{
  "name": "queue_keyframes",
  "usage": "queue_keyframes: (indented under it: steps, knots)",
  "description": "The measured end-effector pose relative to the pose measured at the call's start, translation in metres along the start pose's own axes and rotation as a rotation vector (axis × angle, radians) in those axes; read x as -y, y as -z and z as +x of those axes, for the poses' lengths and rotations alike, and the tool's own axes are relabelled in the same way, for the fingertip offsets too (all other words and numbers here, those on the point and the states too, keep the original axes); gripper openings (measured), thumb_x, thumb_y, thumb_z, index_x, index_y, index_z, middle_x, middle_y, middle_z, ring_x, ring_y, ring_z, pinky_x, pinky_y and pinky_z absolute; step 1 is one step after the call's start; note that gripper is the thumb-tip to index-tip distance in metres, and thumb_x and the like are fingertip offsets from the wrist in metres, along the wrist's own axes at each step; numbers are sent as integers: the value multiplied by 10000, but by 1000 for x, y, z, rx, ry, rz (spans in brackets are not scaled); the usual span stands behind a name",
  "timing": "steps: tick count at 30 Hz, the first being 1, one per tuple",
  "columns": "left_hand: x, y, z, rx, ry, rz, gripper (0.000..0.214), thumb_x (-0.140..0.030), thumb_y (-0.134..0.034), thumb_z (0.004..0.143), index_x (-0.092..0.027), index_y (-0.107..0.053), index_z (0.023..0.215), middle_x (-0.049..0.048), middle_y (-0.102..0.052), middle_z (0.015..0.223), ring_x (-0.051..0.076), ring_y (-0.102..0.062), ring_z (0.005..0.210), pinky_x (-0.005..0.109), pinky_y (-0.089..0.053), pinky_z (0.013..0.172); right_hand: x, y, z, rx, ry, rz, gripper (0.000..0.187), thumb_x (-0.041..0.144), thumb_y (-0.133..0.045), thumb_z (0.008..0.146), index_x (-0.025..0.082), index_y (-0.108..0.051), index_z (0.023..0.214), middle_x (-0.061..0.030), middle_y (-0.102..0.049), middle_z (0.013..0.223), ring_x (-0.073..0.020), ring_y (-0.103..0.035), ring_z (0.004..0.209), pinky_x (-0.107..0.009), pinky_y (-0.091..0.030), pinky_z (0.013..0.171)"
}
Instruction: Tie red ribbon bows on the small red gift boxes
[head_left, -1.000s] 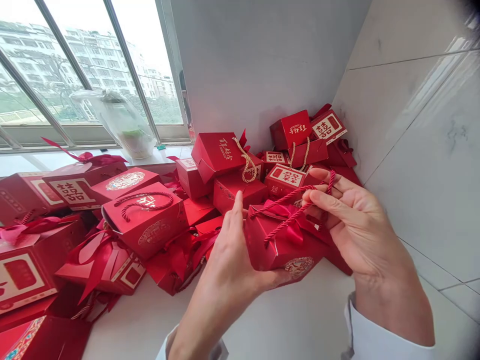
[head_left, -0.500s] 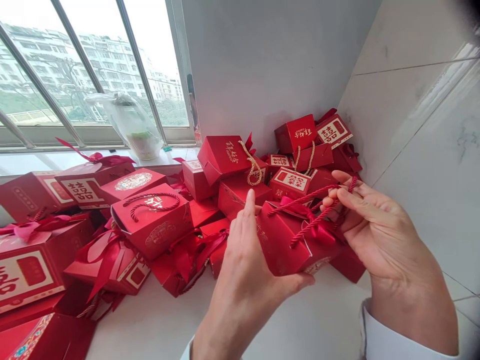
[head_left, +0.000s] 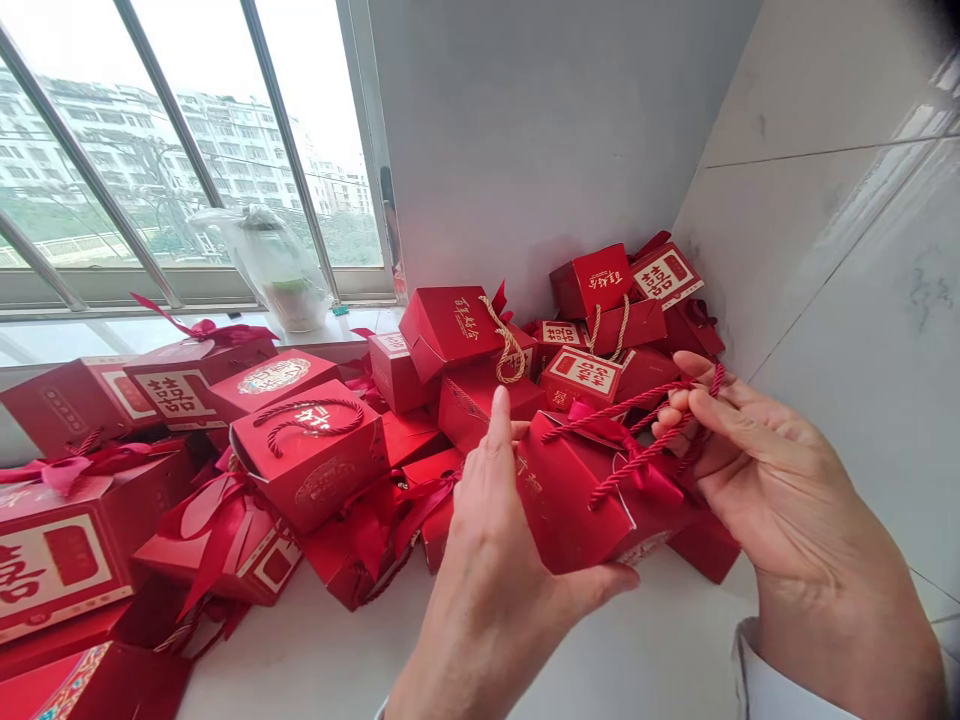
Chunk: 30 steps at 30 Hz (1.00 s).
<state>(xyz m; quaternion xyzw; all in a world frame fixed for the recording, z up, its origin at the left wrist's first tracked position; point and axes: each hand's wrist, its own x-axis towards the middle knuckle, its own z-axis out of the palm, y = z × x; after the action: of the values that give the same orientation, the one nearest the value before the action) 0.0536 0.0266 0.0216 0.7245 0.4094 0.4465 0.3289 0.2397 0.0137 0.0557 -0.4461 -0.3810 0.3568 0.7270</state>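
A small red gift box (head_left: 577, 500) with a red ribbon bow sits between both hands, just above the white counter. My left hand (head_left: 502, 570) grips its left side and underside, index finger pointing up along the box. My right hand (head_left: 757, 470) pinches the box's red twisted rope handle (head_left: 637, 425) between thumb and fingers, holding the cords taut to the right. The far side of the box is hidden behind the hands.
A pile of several red gift boxes (head_left: 315, 450) with gold print, ribbons and rope handles fills the white counter (head_left: 315, 660) from the left edge to the tiled corner (head_left: 825, 250). A clear plastic bag (head_left: 274, 260) rests on the window sill.
The box has turned slightly and moved a little lower right in view as the camera shifted. My right hand still pulls the rope handle; my left hand keeps its hold.
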Motion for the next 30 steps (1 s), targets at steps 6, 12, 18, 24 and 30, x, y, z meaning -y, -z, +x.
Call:
queue_keyframes:
  steps: [6, 12, 18, 24, 30]
  knots:
    - [4, 14, 0, 125, 40, 0, 1119, -357, -826, 579, -309, -161, 1478, 119, -431, 1395, 343, -408, 1293, 489, -421, 1014, 1, -14, -7, 105, -49, -15, 386, 264, -766, 712, 263, -611, 1066, 28, -659, 789, -123, -664, 696, -224, -578, 675]
    - [-14, 32, 1, 72, 114, -50, 288, -414, -642, 794, -259, -625, 1035, 43, -646, 1070, 223, -631, 937, 293, -546, 710, -9, -37, -17, 220, -94, -47, 435, 312, -757, 737, 247, -552, 1115, 12, -671, 811, -149, -682, 736, -229, -562, 668]
    - [-14, 21, -3, 101, 186, -174, 426, -448, -544, 861, -251, -496, 1235, 79, -629, 1170, 209, -645, 913, 295, -549, 715, -14, -44, -23, 356, -143, -164, 460, 344, -707, 785, 263, -501, 1188, 11, -654, 847, -150, -674, 785, -219, -539, 685]
    - [-27, 25, -6, 85, 209, -308, 509, -406, -528, 880, -231, -436, 1349, 111, -610, 1238, 258, -571, 1143, 364, -490, 929, -17, -47, -30, 450, -65, -444, 294, 346, -632, 833, 243, -586, 1104, -23, -685, 915, -178, -677, 837, -261, -550, 725]
    - [-39, 36, -13, 148, 257, -536, 482, -388, -544, 879, -258, -483, 1340, 68, -568, 1317, 266, -464, 1273, 370, -422, 1032, -7, -45, -42, 415, 374, -847, 125, 323, -570, 879, 215, -629, 902, 12, -669, 737, -132, -640, 632, -204, -487, 543]
